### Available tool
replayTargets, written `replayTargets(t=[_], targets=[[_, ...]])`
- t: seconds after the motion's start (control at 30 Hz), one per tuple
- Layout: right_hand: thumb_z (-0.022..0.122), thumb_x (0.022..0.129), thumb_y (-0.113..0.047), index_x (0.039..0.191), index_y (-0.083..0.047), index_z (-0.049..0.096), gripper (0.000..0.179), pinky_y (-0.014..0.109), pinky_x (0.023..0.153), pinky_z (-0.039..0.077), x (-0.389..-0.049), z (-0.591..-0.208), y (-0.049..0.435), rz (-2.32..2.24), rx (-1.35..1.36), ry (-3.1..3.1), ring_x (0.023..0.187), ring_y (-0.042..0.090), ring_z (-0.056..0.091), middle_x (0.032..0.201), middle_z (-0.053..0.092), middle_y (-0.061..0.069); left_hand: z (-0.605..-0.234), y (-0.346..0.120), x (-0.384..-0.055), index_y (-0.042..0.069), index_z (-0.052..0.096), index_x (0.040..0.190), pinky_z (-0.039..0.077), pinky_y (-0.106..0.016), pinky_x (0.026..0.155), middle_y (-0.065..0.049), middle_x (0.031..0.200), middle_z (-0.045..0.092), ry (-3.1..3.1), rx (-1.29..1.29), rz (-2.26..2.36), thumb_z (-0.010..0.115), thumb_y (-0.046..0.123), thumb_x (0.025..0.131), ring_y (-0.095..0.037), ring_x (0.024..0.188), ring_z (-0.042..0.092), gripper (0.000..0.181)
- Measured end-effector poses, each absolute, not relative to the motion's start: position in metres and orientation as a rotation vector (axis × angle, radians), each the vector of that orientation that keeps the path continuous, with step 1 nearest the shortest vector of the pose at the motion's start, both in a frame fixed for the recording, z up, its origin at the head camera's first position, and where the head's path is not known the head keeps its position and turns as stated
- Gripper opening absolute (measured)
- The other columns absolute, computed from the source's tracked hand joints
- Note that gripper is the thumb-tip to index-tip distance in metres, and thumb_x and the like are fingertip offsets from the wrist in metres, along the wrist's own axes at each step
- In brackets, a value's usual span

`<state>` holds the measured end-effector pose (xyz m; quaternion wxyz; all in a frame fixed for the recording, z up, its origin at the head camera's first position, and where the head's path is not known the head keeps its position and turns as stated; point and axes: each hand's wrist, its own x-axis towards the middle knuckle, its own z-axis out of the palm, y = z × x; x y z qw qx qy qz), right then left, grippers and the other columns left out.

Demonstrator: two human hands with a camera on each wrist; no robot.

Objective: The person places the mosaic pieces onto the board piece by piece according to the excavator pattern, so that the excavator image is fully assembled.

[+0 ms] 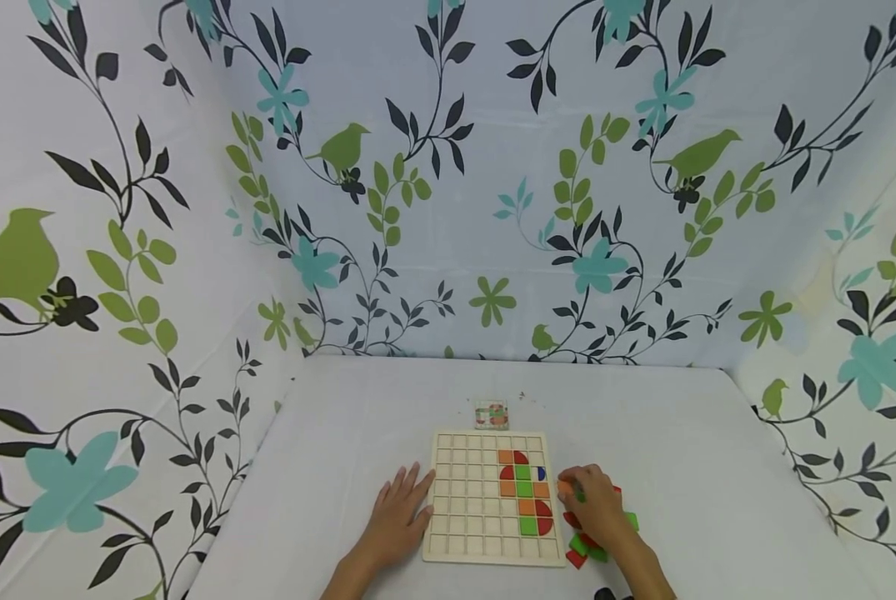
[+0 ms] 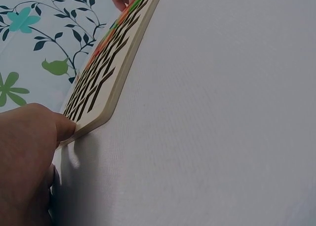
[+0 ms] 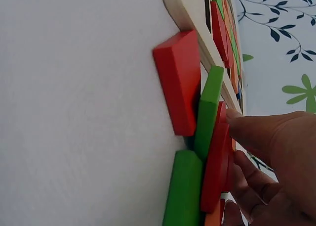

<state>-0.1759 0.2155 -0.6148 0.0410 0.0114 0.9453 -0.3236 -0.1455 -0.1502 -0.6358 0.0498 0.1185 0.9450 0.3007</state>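
A square wooden grid board [image 1: 466,505] lies on the white table. Orange and green square blocks, red quarter-round blocks and a blue-and-white block [image 1: 539,473] fill several cells on its right side. My left hand [image 1: 397,521] lies palm down at the board's left edge, its thumb [image 2: 63,127] on the near corner. Beyond the right edge, my right hand [image 1: 596,504] bends over a pile of loose blocks. Its fingertips are right at an orange block [image 1: 565,487]; I cannot tell whether they pinch it. The thumb [image 3: 247,127] points at a red block [image 3: 217,171].
More loose pieces lie around the right hand, among them a red block [image 3: 180,82] near the board's corner and a green block [image 3: 182,191]. A small patterned card [image 1: 492,415] sits behind the board. Patterned cloth [image 1: 448,208] hangs around the table.
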Motion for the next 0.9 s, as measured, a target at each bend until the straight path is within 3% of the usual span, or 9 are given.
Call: replayTargets(t=[0.27, 0.57, 0.9], targets=[[0.074, 0.099, -0.014, 0.122, -0.009, 0.069, 0.024, 0.041, 0.087, 0.056, -0.183, -0.619, 0.220, -1.031, 0.033, 2.933, 0.100, 0.023, 0.053, 0.109, 0.058, 0.010, -0.634, -0.149, -0.145, 0.018, 0.042, 0.163, 0.010, -0.072, 0.126, -0.016, 0.174, 0.026, 2.877, 0.357, 0.933, 0.053, 0.033, 0.109, -0.043, 0.162, 0.016, 0.057], [0.072, 0.102, -0.016, 0.122, -0.007, 0.069, 0.023, 0.045, 0.092, 0.059, -0.198, -0.623, 0.215, -1.043, -0.033, 2.955, 0.100, 0.023, 0.056, 0.112, 0.058, 0.013, -0.636, -0.149, -0.146, 0.017, 0.042, 0.163, 0.010, -0.072, 0.126, -0.017, 0.173, 0.026, 2.876, 0.361, 0.931, 0.053, 0.033, 0.109, -0.044, 0.162, 0.016, 0.057], [0.072, 0.102, -0.014, 0.121, -0.008, 0.069, 0.021, 0.039, 0.090, 0.059, -0.194, -0.619, 0.212, -0.979, -0.104, 2.944, 0.100, 0.020, 0.054, 0.107, 0.055, 0.009, -0.639, -0.149, -0.146, 0.019, 0.042, 0.163, 0.011, -0.071, 0.126, -0.015, 0.174, 0.027, 2.894, 0.362, 0.907, 0.053, 0.034, 0.109, -0.042, 0.162, 0.017, 0.057]])
